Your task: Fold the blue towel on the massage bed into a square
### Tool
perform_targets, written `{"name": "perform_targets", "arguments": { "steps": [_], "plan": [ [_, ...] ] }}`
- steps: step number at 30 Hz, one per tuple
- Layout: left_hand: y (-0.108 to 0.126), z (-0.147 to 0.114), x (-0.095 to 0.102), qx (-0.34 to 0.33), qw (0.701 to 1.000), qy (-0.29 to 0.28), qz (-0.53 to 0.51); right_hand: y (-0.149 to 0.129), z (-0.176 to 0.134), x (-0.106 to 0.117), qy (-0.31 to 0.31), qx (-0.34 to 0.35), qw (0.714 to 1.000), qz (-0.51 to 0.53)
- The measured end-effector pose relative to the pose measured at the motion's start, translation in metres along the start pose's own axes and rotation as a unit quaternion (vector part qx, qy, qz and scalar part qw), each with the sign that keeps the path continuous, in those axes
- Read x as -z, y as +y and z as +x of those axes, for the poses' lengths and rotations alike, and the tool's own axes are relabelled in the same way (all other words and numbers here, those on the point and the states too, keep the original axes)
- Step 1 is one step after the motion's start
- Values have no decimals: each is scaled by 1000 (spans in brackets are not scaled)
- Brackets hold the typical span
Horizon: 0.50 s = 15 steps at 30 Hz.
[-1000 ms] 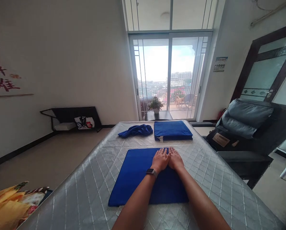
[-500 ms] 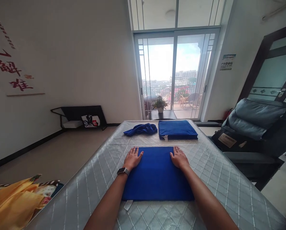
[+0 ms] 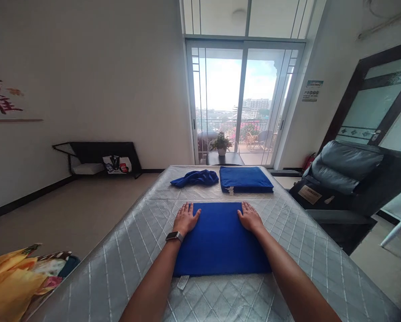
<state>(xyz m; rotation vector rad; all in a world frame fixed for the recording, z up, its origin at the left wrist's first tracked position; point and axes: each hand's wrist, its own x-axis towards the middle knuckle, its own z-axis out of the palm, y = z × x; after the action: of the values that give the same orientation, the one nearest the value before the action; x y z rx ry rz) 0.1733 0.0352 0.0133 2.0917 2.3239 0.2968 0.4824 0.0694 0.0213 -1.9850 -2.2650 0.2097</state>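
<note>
Blue cloth [image 3: 220, 250] lies flat on the quilted silver cover [image 3: 96, 277] in the head view. The left hand [image 3: 185, 219] and right hand [image 3: 251, 217] rest at its far corners, each grip flattened out, clasping nothing. Beyond lie a crumpled bundle [image 3: 196, 178] and folded stack [image 3: 245, 179].

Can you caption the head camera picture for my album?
Left hand and right hand resting at opposite sides of the nearest blue cloth.

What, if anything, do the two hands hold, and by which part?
Nothing looks gripped: the left hand and right hand rest flat at the far left and far right corners of the nearest blue cloth.
</note>
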Motion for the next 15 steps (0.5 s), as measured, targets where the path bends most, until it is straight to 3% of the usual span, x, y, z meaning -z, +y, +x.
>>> {"name": "perform_targets", "arguments": {
  "steps": [6, 9, 11, 15],
  "plan": [
    [1, 1, 0, 1, 1000, -9, 0, -5, -5, 6, 13, 9, 1000, -21],
    [1, 2, -1, 3, 1000, -5, 4, -6, -6, 9, 38, 53, 997, -49],
    [0, 2, -1, 2, 1000, -3, 4, -6, -4, 9, 25, 71, 996, -47],
    [1, 1, 0, 1, 1000, -7, 0, -1, 1, 4, -25, 41, 999, -8]
  ]
}}
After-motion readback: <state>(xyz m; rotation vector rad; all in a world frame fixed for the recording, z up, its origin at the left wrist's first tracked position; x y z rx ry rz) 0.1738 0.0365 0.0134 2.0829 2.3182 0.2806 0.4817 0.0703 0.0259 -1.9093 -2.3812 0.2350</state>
